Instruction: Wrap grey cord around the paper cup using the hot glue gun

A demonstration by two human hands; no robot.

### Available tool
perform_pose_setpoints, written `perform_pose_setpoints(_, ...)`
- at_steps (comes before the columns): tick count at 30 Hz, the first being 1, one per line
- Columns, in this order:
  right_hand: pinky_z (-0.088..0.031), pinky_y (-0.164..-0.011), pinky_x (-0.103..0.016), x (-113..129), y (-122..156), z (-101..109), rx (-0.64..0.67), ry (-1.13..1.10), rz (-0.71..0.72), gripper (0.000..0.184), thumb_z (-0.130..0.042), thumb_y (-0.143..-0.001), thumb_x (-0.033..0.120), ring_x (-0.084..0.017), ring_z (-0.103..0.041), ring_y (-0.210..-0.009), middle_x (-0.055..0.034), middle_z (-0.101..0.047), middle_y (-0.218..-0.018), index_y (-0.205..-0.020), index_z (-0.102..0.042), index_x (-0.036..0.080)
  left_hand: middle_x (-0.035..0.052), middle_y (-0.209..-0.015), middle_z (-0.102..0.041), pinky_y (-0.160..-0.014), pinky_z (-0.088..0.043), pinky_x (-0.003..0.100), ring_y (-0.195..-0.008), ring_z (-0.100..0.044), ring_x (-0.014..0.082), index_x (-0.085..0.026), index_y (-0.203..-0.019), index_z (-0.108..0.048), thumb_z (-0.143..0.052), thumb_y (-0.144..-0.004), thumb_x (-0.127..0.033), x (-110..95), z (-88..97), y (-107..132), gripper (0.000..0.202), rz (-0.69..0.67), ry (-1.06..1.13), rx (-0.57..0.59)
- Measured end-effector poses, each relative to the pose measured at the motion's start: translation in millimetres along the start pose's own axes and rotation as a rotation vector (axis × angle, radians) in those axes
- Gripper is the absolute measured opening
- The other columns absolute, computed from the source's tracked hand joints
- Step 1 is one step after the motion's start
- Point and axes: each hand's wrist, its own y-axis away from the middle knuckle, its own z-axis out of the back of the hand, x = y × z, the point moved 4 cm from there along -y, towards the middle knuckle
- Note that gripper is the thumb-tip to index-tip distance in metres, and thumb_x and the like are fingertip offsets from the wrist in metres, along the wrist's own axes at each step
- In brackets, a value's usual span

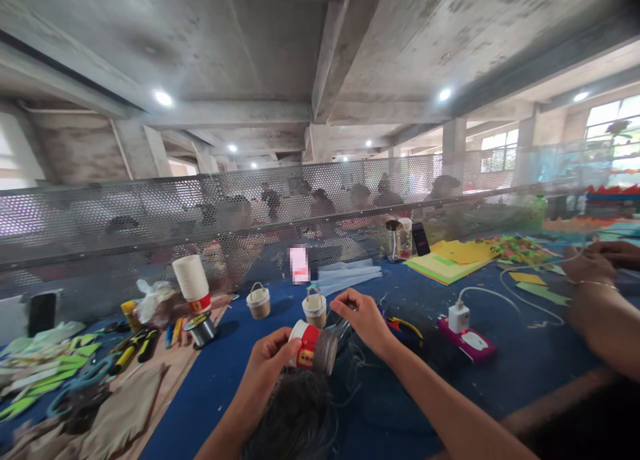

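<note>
**Table with craft goods; cup held over its blue cloth**

- Table [525,373]: blue-covered, backed by a perforated screen [150,220].
- Paper sheets [450,260]: yellow and green stack, far right of centre, flat.
- Thread heap [295,417]: grey tangle at the near edge, directly below the hands, probably to feed them.
- Cup stack [191,283]: white, tilted, left of centre; a wire spool [201,328] just beside it.
- Cup [313,347]: red-and-white, grey thread wound over its far part. It lies on its side above the cloth, long axis roughly level, one end toward the left hand, the other to the right.
- Left hand [270,367]: clenched round the cup's left end, seemingly to steady it.
- Right hand [363,317]: pinched just beyond the cup's right end, apparently on a strand; the strand itself is too fine to confirm.
- Two small baskets [259,301]: upright behind the cup.
</note>
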Motion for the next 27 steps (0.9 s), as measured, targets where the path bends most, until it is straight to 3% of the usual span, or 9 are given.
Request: perform_pose_setpoints(27, -0.042, -0.066, -0.025, -2.8, 0.2, -1.9, 0.001, -0.047, -0.029, 0.025, -0.063, -0.085, 0.041, -0.015, -0.056, -0.069, 0.0005, -0.065, -0.073, -0.079, -0.068, 0.017, 0.0021, -0.064, -0.065, -0.052, -0.042, 0.021, -0.054, -0.057, 0.0127, -0.015, -0.075, -0.068, -0.076, -0.071, -0.045, -1.2, 0.8, -0.5, 0.032, -0.020, -0.041, 0.008)
